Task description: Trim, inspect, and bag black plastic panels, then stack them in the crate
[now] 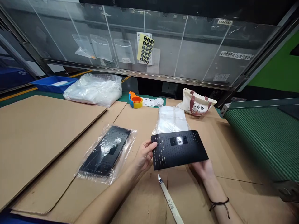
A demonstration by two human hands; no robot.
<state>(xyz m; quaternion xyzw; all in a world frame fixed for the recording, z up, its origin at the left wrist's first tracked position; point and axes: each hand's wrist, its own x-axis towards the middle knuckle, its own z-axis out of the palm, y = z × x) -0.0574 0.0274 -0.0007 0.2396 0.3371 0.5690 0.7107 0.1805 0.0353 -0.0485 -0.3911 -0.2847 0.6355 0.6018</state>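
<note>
Two-handed hold on a black sheet [181, 154], above the middle part of the tabletop [142, 199]. Long axis running from left to right, roughly crosswise to the forearms, with the right end slightly higher in view. Pinched at the left short edge, toward the far-left corner, by the left hand [146, 152]: thumb on top, other fingers closed around from beneath. Supported under the near-right corner by the right hand [205, 169]: fingers hidden by the sheet, so impossible to tell how far open or closed.

Just past the far long edge of the sheet, toward the far edge of the tabletop: a stack of clear bags [173, 119]. Straight ahead of both hands, partly covered from view by the sheet, so no telling its full length.

Well off to the left, beyond the left forearm: a bagged black sheet [105, 155], apart from all fingers and nearer to the left hand. Long axis slanting from near-left to far-right, at a clear angle to the held sheet.

On the near side, between the forearms: a white-handled knife [169, 202], with its blade toward the near-left corner of the held sheet. Farther off to the right, near the far edge of the tabletop: a cloth bag [197, 104], just beside the stack.
</note>
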